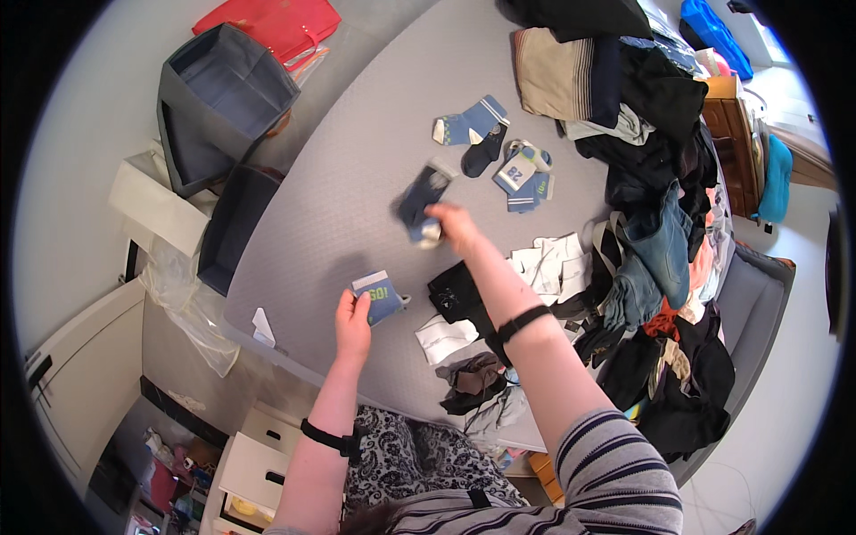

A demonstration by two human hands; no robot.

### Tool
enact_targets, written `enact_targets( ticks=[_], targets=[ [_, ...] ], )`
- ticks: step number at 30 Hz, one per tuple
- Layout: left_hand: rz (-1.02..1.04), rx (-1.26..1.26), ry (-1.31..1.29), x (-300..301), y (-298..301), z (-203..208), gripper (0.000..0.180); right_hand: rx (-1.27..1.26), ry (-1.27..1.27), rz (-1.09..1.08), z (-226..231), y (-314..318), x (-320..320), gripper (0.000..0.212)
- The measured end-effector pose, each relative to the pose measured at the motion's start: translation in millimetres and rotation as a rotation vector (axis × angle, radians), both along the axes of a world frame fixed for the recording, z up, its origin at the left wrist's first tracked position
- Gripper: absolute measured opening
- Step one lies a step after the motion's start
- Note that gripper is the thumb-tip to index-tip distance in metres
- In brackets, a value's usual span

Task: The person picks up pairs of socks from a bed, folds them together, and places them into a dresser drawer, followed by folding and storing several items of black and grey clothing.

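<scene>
My left hand [353,323] grips a folded blue sock [383,301] with a pale cuff and green markings, just above the grey mattress [294,232]. Farther right, my right hand [453,228] is closed on a dark navy sock [421,196], smeared by motion; something whitish shows at its lower end. Beyond that hand lie a blue sock [481,118] with white toe and stripes, a dark sock [486,153], and several blue-and-white socks [526,178] bunched together. Below my right forearm are white socks [446,337] and black folded cloth [453,292].
Heaped clothes [660,116] and jeans [660,241] cover the right side of the mattress. White garments [553,267] lie beside my right forearm. Dark fabric boxes [223,98] and a red bag [272,27] stand off the left edge. A drawer unit [259,464] is at lower left.
</scene>
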State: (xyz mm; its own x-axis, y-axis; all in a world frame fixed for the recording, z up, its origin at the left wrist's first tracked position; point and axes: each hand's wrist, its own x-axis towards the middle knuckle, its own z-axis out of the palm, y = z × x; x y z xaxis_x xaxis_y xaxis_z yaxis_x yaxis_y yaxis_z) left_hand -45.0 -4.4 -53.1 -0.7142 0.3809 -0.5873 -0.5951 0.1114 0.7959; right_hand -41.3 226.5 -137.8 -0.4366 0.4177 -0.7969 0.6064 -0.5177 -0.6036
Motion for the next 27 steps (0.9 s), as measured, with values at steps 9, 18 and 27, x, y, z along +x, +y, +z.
enact_targets(
  ticks=[9,18,27],
  targets=[
    [0.102,-0.174,0.016,-7.1,-0.8,2.7,0.017,0.213,0.060,0.191,0.0,-54.8,45.7,0.035],
    [0.085,-0.143,-0.043,11.3,4.8,-14.9,0.016,0.433,0.133,0.244,34.7,-28.7,-22.7,0.020],
    [0.125,-0.237,0.038,11.6,12.5,-13.0,0.020,0.153,0.433,0.377,86.9,-87.0,27.0,0.011]
  ],
)
